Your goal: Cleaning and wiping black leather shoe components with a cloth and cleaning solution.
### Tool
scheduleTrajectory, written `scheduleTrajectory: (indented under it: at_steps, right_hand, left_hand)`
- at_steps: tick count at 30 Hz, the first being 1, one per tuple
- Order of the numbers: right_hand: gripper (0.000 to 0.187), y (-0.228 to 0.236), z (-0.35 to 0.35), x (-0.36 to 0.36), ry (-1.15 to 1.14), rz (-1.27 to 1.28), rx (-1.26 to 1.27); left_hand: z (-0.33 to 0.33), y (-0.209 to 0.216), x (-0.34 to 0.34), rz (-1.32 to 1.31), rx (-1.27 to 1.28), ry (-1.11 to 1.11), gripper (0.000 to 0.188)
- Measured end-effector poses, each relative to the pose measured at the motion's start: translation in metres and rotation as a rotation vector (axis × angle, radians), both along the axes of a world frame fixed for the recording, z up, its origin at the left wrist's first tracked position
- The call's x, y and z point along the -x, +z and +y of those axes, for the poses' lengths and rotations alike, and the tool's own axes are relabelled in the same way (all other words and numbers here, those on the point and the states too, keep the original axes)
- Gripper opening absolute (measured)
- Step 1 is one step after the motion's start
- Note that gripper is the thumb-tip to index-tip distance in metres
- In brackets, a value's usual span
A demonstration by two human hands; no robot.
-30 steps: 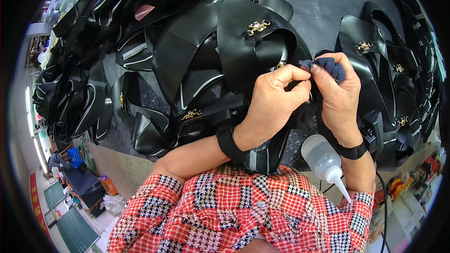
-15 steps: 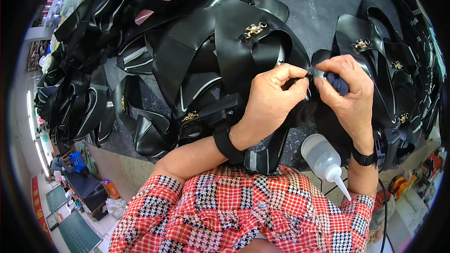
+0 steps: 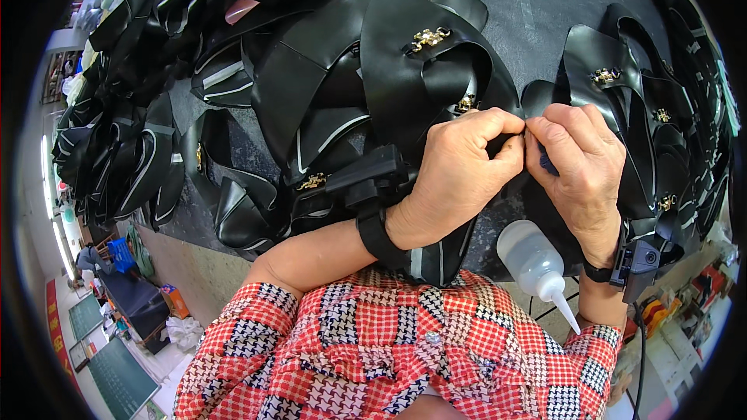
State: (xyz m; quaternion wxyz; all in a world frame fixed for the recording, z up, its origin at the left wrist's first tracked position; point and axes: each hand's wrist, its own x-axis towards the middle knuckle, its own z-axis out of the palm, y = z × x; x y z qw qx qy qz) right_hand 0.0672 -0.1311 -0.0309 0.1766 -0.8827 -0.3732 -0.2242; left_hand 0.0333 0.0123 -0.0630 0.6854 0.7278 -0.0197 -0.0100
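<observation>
My left hand (image 3: pixel 459 167) is closed in a pinch at the right edge of a black leather strap piece (image 3: pixel 389 39), which carries a gold chain ornament (image 3: pixel 429 39). Against those fingertips, my right hand (image 3: pixel 583 163) pinches at the same edge. A dark blue wad (image 3: pixel 548 163), seemingly cloth, is tucked in the right hand's curled fingers and mostly hidden by them. What exactly lies between the touching fingertips is too small to make out. Below the right hand is a translucent squeeze bottle (image 3: pixel 531 253) with a long nozzle pointing toward me.
Black leather pieces with light edge strips (image 3: pixel 144 159) are heaped at the left. More pieces with gold ornaments (image 3: pixel 605 75) lie at the right. A single folded piece (image 3: pixel 241 206) rests near the front edge of the dark table (image 3: pixel 545 0).
My right hand has rolled over and closed up to the left fingertips, covering most of the dark blue wad. The left hand has shifted slightly right.
</observation>
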Motion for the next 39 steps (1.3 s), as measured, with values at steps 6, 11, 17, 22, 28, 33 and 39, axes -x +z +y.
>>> scheduleTrajectory:
  at_steps: [6,11,17,22,28,33,39]
  right_hand:
    - [0.024,0.0,-0.001,-0.003,0.064,-0.025,0.003]
    - [0.024,-0.002,-0.003,-0.003,0.06,0.008,-0.068]
    - [0.019,-0.008,-0.003,-0.004,0.011,0.164,-0.242]
    - [0.014,-0.008,-0.008,-0.003,-0.062,0.389,-0.358]
    - [0.014,-0.013,-0.009,-0.003,-0.092,0.433,-0.406]
    - [0.019,-0.017,-0.009,-0.001,-0.017,0.17,-0.335]
    - [0.029,-0.014,-0.011,-0.006,0.065,-0.029,-0.218]
  left_hand:
    - [-0.001,-0.003,0.0,-0.036,0.017,-0.012,0.013]
    - [0.001,0.001,-0.002,0.077,0.087,-0.068,0.013]
    - [0.003,0.0,-0.003,0.206,0.139,-0.088,0.013]
    - [0.005,0.001,-0.005,0.249,0.167,-0.137,0.013]
    - [0.007,0.002,-0.007,0.323,0.309,-0.147,0.015]
    - [0.005,-0.001,-0.009,0.325,0.385,-0.139,0.015]
    - [0.005,-0.001,-0.01,0.343,0.377,-0.106,0.014]
